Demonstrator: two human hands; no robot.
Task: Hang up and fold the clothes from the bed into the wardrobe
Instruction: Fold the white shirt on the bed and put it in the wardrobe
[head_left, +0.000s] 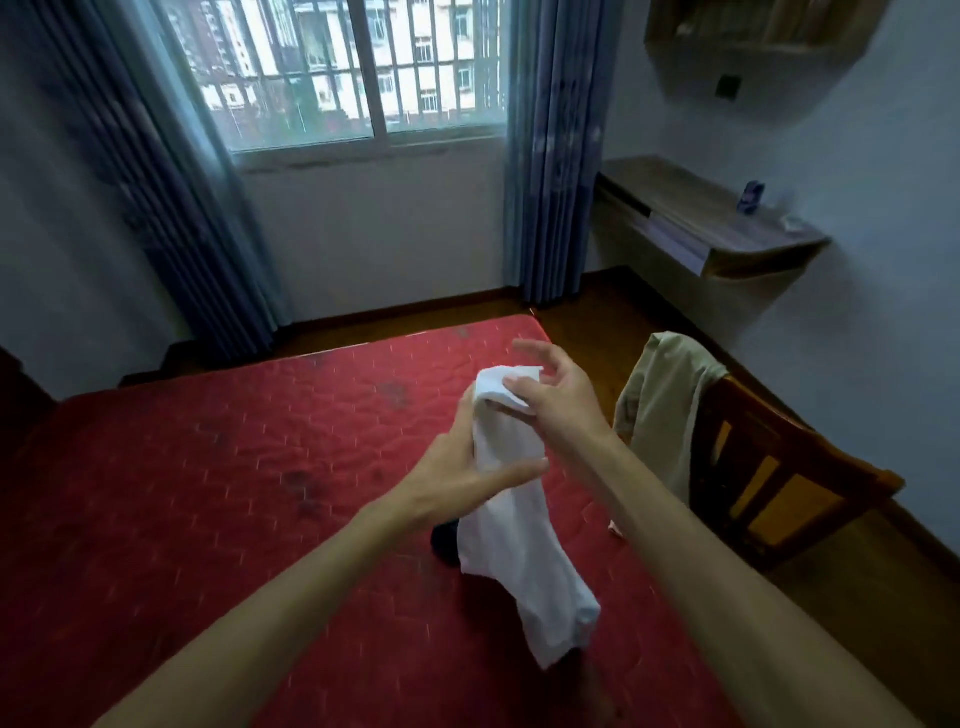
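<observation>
A white garment (519, 535) hangs bunched in the air above the red mattress (234, 493). My left hand (467, 467) grips it around the middle, thumb across the front. My right hand (556, 395) pinches its top end between thumb and forefinger, the other fingers spread. A dark piece of clothing (444, 543) lies on the mattress behind the hanging garment, mostly hidden. A small pale pink item (617, 529) shows at the mattress edge by my right forearm. No wardrobe is in view.
A wooden chair (779, 483) stands right of the bed with a beige garment (665, 410) draped over its back. A wall-mounted wooden shelf (711, 223) with a small blue box is at the right. Window (353, 73) and blue curtains (550, 156) lie ahead.
</observation>
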